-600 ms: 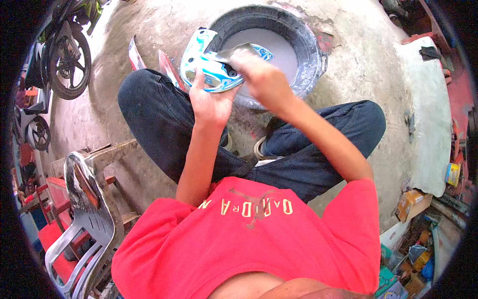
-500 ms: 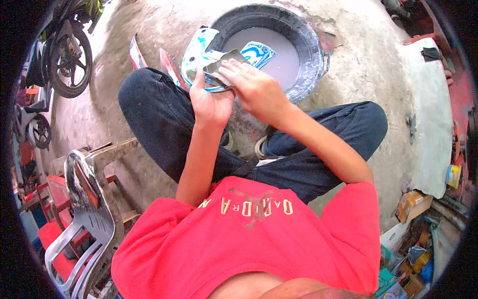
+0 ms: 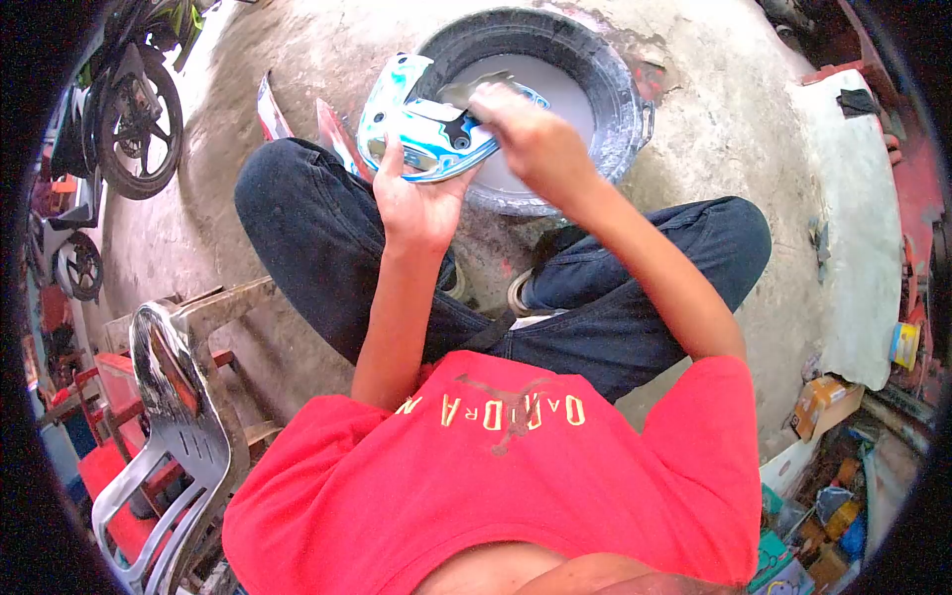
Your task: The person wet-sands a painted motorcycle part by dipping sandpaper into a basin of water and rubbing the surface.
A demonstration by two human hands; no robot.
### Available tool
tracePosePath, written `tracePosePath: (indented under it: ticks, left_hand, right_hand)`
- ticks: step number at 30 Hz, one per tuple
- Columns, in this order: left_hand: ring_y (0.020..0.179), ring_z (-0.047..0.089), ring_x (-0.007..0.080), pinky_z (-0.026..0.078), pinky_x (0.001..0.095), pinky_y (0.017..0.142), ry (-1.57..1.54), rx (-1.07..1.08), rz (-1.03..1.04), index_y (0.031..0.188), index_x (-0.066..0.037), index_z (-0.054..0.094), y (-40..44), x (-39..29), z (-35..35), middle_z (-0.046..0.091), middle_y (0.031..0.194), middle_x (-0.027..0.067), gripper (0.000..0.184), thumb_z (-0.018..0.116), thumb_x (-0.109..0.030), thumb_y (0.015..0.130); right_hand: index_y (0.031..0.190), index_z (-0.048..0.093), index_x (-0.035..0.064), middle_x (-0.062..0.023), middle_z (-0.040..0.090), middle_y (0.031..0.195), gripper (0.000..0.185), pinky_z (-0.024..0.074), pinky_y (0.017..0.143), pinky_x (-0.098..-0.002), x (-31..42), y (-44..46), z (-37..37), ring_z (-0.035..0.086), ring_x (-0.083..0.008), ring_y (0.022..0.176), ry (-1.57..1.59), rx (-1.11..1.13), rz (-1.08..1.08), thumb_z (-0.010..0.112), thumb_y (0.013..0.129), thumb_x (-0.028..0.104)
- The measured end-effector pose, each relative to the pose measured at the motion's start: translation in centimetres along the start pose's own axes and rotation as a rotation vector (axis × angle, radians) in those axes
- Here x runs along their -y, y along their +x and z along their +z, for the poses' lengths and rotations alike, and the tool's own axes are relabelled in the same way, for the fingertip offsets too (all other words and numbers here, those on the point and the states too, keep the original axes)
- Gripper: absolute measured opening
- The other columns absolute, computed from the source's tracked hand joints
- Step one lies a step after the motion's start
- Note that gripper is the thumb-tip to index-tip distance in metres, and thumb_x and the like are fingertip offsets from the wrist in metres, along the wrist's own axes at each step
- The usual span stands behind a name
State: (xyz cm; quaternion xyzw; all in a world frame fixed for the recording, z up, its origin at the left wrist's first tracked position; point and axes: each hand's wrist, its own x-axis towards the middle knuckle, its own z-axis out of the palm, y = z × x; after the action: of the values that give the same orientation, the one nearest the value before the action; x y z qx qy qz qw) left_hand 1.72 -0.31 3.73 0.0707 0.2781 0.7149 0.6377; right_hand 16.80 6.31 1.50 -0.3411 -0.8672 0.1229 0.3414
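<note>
My left hand grips the lower edge of a blue-and-white motorcycle fairing panel, thumb on the upper face and fingers beneath. The panel is held tilted over the near left rim of a black tub. In my right hand is a dark grey sheet of sandpaper, blurred by motion, over the panel's right part. Whether the sheet touches the panel I cannot tell. Cloudy greyish water lies in the tub.
Two red-and-white panels stand beside my left knee. A motorcycle wheel is at the upper left, a grey plastic chair at the lower left. On the right are a pale board and a cardboard box.
My right hand has moved right and slightly up with the sandpaper, uncovering the panel's middle. My left hand and the panel have stayed nearly in place.
</note>
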Motion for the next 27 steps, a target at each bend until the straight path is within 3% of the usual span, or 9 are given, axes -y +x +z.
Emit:
tracePosePath:
  ticks: [1,3,6,9,15,20,24,25,27]
  left_hand:
    - [0.137,0.045,0.0384,0.036,0.0632,0.112,-0.002,-0.006,0.006,0.150,-0.006,0.034,-0.2,0.0,0.4,0.046,0.148,0.0203,0.053,0.032,-0.039,0.109]
    - [0.136,0.046,0.0396,0.036,0.0637,0.112,-0.002,-0.017,-0.003,0.150,-0.006,0.034,-0.1,0.0,0.3,0.045,0.148,0.0206,0.052,0.032,-0.038,0.109]
    - [0.136,0.046,0.0393,0.036,0.0645,0.112,0.049,-0.017,0.051,0.150,-0.007,0.033,0.1,0.0,-0.1,0.045,0.148,0.0200,0.052,0.033,-0.038,0.109]
    - [0.135,0.047,0.0389,0.037,0.0653,0.111,0.083,0.001,0.085,0.150,-0.007,0.034,0.7,0.0,-1.6,0.045,0.148,0.0194,0.052,0.033,-0.039,0.109]
    - [0.134,0.048,0.0375,0.037,0.0638,0.111,-0.036,0.008,-0.035,0.148,-0.007,0.038,0.4,0.0,-0.8,0.051,0.144,0.0186,0.051,0.034,-0.040,0.108]
    - [0.134,0.049,0.0362,0.036,0.0615,0.112,0.045,-0.008,0.051,0.146,-0.006,0.039,1.0,0.2,-1.6,0.050,0.145,0.0183,0.051,0.032,-0.040,0.109]
    - [0.136,0.047,0.0375,0.035,0.0638,0.112,0.013,-0.026,-0.010,0.148,-0.006,0.037,-0.2,-0.3,0.3,0.045,0.149,0.0185,0.051,0.031,-0.038,0.109]
    - [0.136,0.046,0.0377,0.035,0.0643,0.112,0.004,-0.018,-0.011,0.149,-0.005,0.036,-0.3,-0.3,0.4,0.044,0.150,0.0187,0.052,0.031,-0.038,0.109]
    - [0.137,0.045,0.0382,0.034,0.0653,0.112,0.009,-0.017,-0.009,0.150,-0.006,0.034,-0.1,-0.2,0.4,0.044,0.150,0.0194,0.053,0.032,-0.038,0.108]
  right_hand:
    - [0.123,0.065,0.0039,-0.0189,0.064,0.129,0.031,0.0486,0.104,-0.0417,-0.9,0.5,-0.5,0.059,-0.0341,0.124,0.092,0.042,0.176,0.060,0.093,0.010]
    - [0.125,0.064,0.0046,-0.0195,0.063,0.130,0.032,0.0487,0.104,-0.0418,-1.2,0.5,-0.5,0.059,-0.0338,0.124,0.054,0.066,0.226,0.059,0.093,0.010]
    - [0.121,0.064,0.0013,-0.0210,0.065,0.127,0.035,0.0497,0.104,-0.0424,1.6,-1.1,1.0,0.062,-0.0342,0.122,-0.030,-0.022,-0.098,0.056,0.088,0.011]
    - [0.122,0.063,0.0015,-0.0210,0.065,0.127,0.036,0.0495,0.104,-0.0427,3.6,-1.1,0.8,0.061,-0.0337,0.122,0.030,0.004,-0.174,0.054,0.088,0.008]
    - [0.128,0.062,0.0053,-0.0193,0.063,0.130,0.035,0.0506,0.101,-0.0427,-0.7,0.2,0.1,0.061,-0.0359,0.121,0.021,0.052,0.158,0.059,0.093,0.010]
    - [0.128,0.064,0.0067,-0.0168,0.064,0.132,0.040,0.0468,0.108,-0.0406,4.5,-1.3,1.0,0.060,-0.0311,0.125,0.048,0.019,-0.130,0.060,0.088,0.006]
    - [0.124,0.065,0.0047,-0.0189,0.066,0.125,0.033,0.0519,0.099,-0.0404,-0.9,0.5,-0.4,0.062,-0.0339,0.119,-0.022,-0.004,0.004,0.061,0.092,0.011]
    - [0.123,0.065,0.0045,-0.0203,0.066,0.124,0.032,0.0523,0.097,-0.0406,-1.3,0.8,-0.8,0.062,-0.0354,0.118,0.024,0.008,0.180,0.061,0.092,0.011]
    - [0.125,0.064,0.0045,-0.0197,0.065,0.126,0.035,0.0513,0.100,-0.0406,-1.8,0.0,0.1,0.061,-0.0343,0.121,-0.060,-0.040,0.095,0.060,0.090,0.008]
